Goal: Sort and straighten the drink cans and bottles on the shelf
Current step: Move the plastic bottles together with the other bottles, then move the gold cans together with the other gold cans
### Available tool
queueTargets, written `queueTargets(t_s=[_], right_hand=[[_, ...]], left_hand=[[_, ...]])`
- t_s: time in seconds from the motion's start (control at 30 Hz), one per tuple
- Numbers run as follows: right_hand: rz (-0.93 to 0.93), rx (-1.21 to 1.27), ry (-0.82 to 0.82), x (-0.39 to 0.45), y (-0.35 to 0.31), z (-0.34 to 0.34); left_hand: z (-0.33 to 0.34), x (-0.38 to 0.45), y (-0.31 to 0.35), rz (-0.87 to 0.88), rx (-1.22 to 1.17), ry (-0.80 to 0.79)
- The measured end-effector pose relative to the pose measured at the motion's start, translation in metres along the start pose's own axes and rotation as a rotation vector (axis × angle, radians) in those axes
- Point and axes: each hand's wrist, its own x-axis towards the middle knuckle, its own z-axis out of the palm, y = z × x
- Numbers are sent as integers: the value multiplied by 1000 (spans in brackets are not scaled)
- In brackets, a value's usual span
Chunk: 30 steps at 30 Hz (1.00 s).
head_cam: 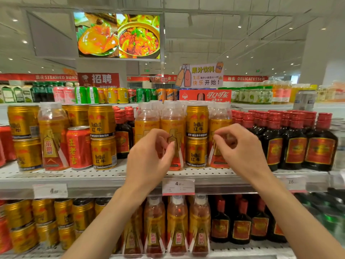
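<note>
Three orange drink bottles with clear caps (172,128) stand mid-shelf, with two stacked gold Red Bull cans (197,120) wedged among them. My left hand (151,156) hovers in front of the left two bottles, fingers loosely curled, fingertips at the middle bottle's label. At the rightmost orange bottle (219,126), my right hand (237,148) has curled fingertips by its label. Neither hand grips anything. Further left stand another orange bottle (53,139), a red can (79,146) and more stacked gold cans (102,135).
Dark bottles with red caps (295,146) fill the shelf's right side, and some stand behind the gold cans (122,135). The perforated shelf (93,174) carries a price tag (178,186). A lower shelf holds gold cans (43,221), orange bottles (177,225) and dark bottles (240,227).
</note>
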Motion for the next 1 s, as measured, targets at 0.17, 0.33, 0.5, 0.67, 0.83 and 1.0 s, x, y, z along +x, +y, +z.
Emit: queueTargets(t_s=[0.17,0.33,0.5,0.67,0.83,1.0], right_hand=[[-121,-33,-30,42,-4,-10],[-112,-131,-216,84,-16,-4],[26,-143,-392,100,-26,3],[70,-80,-437,99,-26,0],[78,4,-434,98,-24,-1],[109,152,-299,84,-16,-3]], left_hand=[[22,32,22,-10,5,-66],[30,39,17,-61,32,-52],[32,36,11,-72,31,-50],[31,32,7,-61,-1,-102],[31,30,4,-76,-55,-119],[28,26,5,-103,-125,-135]])
